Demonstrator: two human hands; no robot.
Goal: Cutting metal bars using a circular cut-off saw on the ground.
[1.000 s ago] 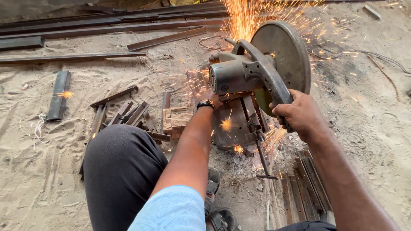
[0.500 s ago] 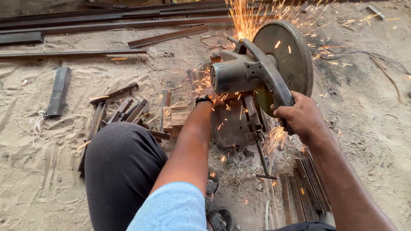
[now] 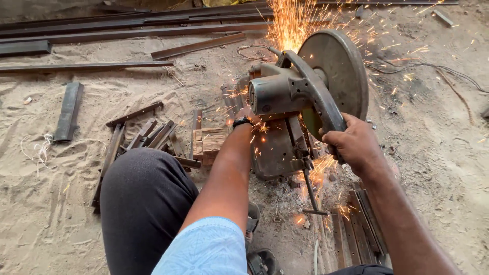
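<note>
Chop saw (image 3: 305,97) is run on the sand floor (image 3: 438,168), guard disc (image 3: 333,71) at 1 o'clock of frame centre. Handle (image 3: 326,119) is gripped by right hand (image 3: 354,145), fingers wrapped tight round it, fully closed.

Left hand (image 3: 244,114) is reached in under the motor housing (image 3: 275,94) at 12 o'clock from the knee; only the wrist with a black band (image 3: 242,121) is seen, so finger state can't be told, nor what is held.

Changes vs 1 s & 0.5 s ago:
- Saw head & right hand are seen at much the same pose; grip unchanged.
- Spark plume (image 3: 293,23) at 12 o'clock is kept up, if anything denser; a second glow (image 3: 318,175) is now seen low at 6 o'clock of the blade, by the base.
- Fewer loose sparks are seen over the cut pcs at 9 o'clock.

Judged: cut is ongoing, not thru yet; steady feed is implied.

Workpiece itself is hidden behind motor & base (image 3: 275,153). Cut angle-iron offcuts (image 3: 153,135) are piled at 9 o'clock of the saw, wood block (image 3: 209,142) just beside them. More strips (image 3: 356,229) lie at 5 o'clock. Long bars (image 3: 132,30) are laid along the top edge, well apart.
</note>
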